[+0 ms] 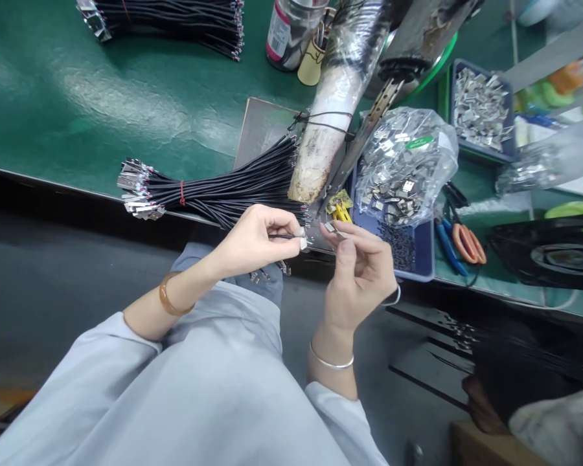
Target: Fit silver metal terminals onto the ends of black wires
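Note:
My left hand (257, 241) pinches a black cable (282, 236) near its end, where thin stripped wires point toward my other hand. Between the thumb and fingers of my right hand (357, 268) is a small silvery metal connector (330, 227). The wire end and the connector are a short gap apart, at the table's front edge. Just behind my left hand lies a tied bundle of black cables (214, 194), with metal connectors on its left ends and a red tie around it.
A post wrapped in clear plastic (337, 97) comes down behind my hands. To the right are a blue tray (423, 259) with a bag of metal connectors (408, 162), pliers (454, 249) and a bin of metal parts (508, 145). Another cable bundle (175, 22) lies at the back left.

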Action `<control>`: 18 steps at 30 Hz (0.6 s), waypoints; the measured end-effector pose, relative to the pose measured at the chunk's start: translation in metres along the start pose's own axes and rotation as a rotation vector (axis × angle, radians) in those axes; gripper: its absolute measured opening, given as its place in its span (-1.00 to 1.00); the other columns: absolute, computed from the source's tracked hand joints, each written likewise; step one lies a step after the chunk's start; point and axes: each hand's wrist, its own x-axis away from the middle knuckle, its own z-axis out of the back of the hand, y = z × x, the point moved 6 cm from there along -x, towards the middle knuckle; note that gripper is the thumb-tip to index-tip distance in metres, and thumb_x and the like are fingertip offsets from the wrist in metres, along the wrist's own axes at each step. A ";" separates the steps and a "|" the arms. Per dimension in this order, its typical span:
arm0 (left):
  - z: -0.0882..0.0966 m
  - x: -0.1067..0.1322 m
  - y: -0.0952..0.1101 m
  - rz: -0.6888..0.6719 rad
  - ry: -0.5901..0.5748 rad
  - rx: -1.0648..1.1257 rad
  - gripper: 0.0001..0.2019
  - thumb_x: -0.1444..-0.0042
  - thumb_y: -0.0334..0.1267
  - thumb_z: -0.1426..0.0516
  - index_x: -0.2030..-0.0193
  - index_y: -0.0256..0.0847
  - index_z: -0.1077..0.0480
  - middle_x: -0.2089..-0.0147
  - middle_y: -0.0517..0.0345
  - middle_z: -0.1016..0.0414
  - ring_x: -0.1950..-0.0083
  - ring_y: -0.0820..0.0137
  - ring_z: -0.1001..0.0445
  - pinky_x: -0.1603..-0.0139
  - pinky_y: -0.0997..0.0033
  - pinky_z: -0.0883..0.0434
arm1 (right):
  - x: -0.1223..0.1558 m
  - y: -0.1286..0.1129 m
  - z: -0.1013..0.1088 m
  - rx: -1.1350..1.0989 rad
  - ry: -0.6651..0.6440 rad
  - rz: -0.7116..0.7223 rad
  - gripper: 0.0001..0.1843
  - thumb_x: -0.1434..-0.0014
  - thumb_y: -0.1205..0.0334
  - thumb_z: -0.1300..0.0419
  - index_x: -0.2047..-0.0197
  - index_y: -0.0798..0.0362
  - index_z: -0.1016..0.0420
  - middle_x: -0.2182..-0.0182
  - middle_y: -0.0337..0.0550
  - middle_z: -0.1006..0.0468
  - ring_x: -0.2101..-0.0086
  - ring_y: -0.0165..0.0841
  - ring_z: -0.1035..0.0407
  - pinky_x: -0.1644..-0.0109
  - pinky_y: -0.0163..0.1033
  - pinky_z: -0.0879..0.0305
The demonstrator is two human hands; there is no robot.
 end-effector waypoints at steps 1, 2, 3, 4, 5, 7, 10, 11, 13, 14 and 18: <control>-0.001 0.000 -0.002 -0.006 0.033 -0.005 -0.87 0.06 -0.36 -0.21 0.57 -0.30 -0.40 0.61 0.33 -0.14 0.54 0.61 -0.06 0.52 0.55 -0.05 | 0.001 -0.005 0.002 0.045 0.017 0.065 -0.93 -0.34 0.30 -0.22 0.18 -0.01 -0.54 0.18 -0.17 -0.65 0.16 -0.32 -0.62 0.07 -0.10 -0.66; -0.001 0.000 -0.003 -0.012 0.055 -0.011 -0.87 0.06 -0.36 -0.20 0.57 -0.29 -0.38 0.61 0.34 -0.11 0.54 0.62 -0.03 0.52 0.55 -0.03 | 0.002 -0.010 0.002 0.086 0.023 0.127 -0.93 -0.33 0.32 -0.23 0.16 -0.02 -0.54 0.18 -0.17 -0.65 0.16 -0.32 -0.62 0.07 -0.09 -0.65; -0.002 0.000 -0.003 -0.015 0.067 -0.016 -0.87 0.06 -0.35 -0.20 0.57 -0.29 -0.37 0.61 0.35 -0.09 0.53 0.62 -0.01 0.52 0.55 -0.02 | 0.004 -0.013 0.002 0.122 0.020 0.178 -0.92 -0.32 0.34 -0.24 0.15 -0.02 -0.54 0.18 -0.17 -0.65 0.17 -0.31 -0.61 0.08 -0.09 -0.65; -0.002 0.000 -0.004 -0.015 0.074 -0.021 -0.87 0.07 -0.35 -0.20 0.57 -0.29 -0.36 0.61 0.35 -0.08 0.53 0.62 0.00 0.52 0.55 -0.01 | 0.005 -0.015 0.001 0.150 0.009 0.218 -0.90 -0.30 0.36 -0.26 0.14 -0.03 -0.53 0.18 -0.18 -0.65 0.18 -0.31 -0.61 0.10 -0.09 -0.65; -0.002 0.000 -0.004 -0.014 0.076 -0.026 -0.87 0.08 -0.35 -0.19 0.57 -0.28 -0.35 0.61 0.35 -0.07 0.53 0.62 0.01 0.53 0.55 0.00 | 0.007 -0.016 0.000 0.170 -0.007 0.247 -0.88 -0.28 0.37 -0.27 0.14 -0.04 -0.53 0.18 -0.18 -0.65 0.20 -0.31 -0.61 0.12 -0.10 -0.64; -0.002 -0.001 -0.003 -0.011 0.079 -0.028 -0.88 0.09 -0.35 -0.19 0.57 -0.28 -0.35 0.61 0.36 -0.06 0.54 0.62 0.03 0.54 0.55 0.03 | 0.008 -0.016 -0.002 0.181 -0.032 0.274 -0.85 -0.26 0.39 -0.28 0.14 -0.05 -0.53 0.19 -0.19 -0.66 0.20 -0.32 -0.61 0.15 -0.13 -0.63; -0.002 -0.001 -0.001 -0.018 0.101 -0.001 -0.90 0.09 -0.36 -0.18 0.55 -0.28 -0.36 0.61 0.37 -0.07 0.55 0.63 0.05 0.55 0.56 0.03 | 0.007 -0.014 -0.004 0.120 -0.026 0.249 -0.86 -0.26 0.39 -0.28 0.15 -0.04 -0.52 0.21 -0.21 -0.66 0.23 -0.34 -0.62 0.16 -0.17 -0.64; -0.002 -0.002 -0.001 -0.019 0.113 0.008 -0.91 0.09 -0.36 -0.18 0.54 -0.28 -0.37 0.61 0.38 -0.08 0.55 0.64 0.05 0.55 0.57 0.02 | 0.007 -0.012 -0.004 0.088 -0.010 0.217 -0.89 -0.27 0.37 -0.27 0.16 -0.02 -0.50 0.22 -0.21 -0.66 0.24 -0.35 -0.62 0.16 -0.18 -0.64; -0.002 -0.002 -0.003 -0.015 0.139 0.017 -0.92 0.08 -0.35 -0.20 0.53 -0.29 -0.41 0.61 0.37 -0.13 0.56 0.64 0.02 0.55 0.58 -0.01 | 0.004 -0.007 -0.005 0.039 0.020 0.136 -0.95 -0.31 0.33 -0.24 0.19 0.00 -0.46 0.24 -0.20 -0.65 0.26 -0.36 -0.63 0.18 -0.20 -0.64; -0.002 -0.002 -0.003 -0.012 0.152 0.018 -0.91 0.07 -0.34 -0.20 0.52 -0.30 -0.43 0.60 0.34 -0.18 0.56 0.63 -0.02 0.55 0.58 -0.05 | 0.004 -0.004 -0.005 0.028 0.031 0.096 -0.96 -0.33 0.30 -0.23 0.20 0.00 -0.44 0.24 -0.20 -0.65 0.26 -0.36 -0.63 0.19 -0.21 -0.64; 0.000 -0.002 -0.006 -0.034 0.218 -0.019 -0.85 0.00 -0.28 -0.21 0.51 -0.30 -0.49 0.53 0.21 -0.39 0.51 0.57 -0.23 0.50 0.56 -0.20 | 0.001 0.001 -0.008 0.069 0.001 0.090 -0.93 -0.29 0.30 -0.27 0.23 0.00 -0.44 0.21 -0.19 -0.68 0.24 -0.34 -0.65 0.16 -0.21 -0.63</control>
